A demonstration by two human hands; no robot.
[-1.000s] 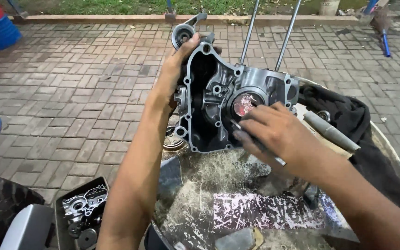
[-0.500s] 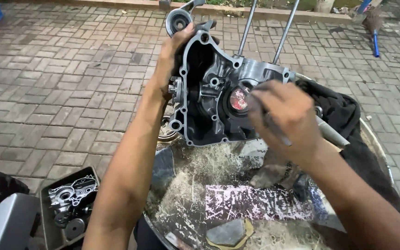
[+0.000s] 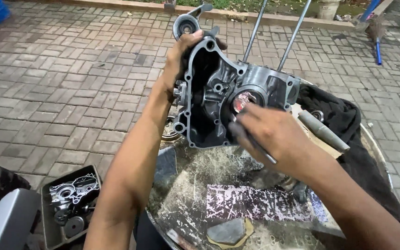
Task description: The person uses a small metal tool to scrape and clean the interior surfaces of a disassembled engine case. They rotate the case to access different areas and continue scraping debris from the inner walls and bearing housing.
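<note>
Far left, on the brick paving (image 3: 70,83): a dark tray (image 3: 47,217) holding a silver engine cover (image 3: 75,189) and small round metal parts.

Left hand (image 3: 184,55) — grip clenched around the upper left edge of the engine crankcase (image 3: 214,99), fingers wrapped over its rim just below a round bushing eye (image 3: 184,25) at the top. The forearm runs up from the lower left of the view.

The crankcase is dark grey cast metal, held upright on its lower edge over the round metal surface (image 3: 195,194), its open side facing the camera. Two long studs (image 3: 292,34) rise from its upper right part, tilted slightly right. A round opening with a reddish, shiny centre (image 3: 244,99) sits in the right half of the casting.

Right hand (image 3: 274,134) — just in front of that opening, fingers closed on a thin grey metal tool (image 3: 255,146) that slants down toward the lower right; its tip at the opening is hidden by the fingers, so contact cannot be judged.

The surface is scratched and stained, with a worn patch of print (image 3: 255,203) and a flat grey gasket-like piece (image 3: 228,231) near its front edge.

Right side: a grey cylindrical shaft (image 3: 325,132) lies on cardboard beside a black cloth (image 3: 348,120) draped over the rim.
</note>
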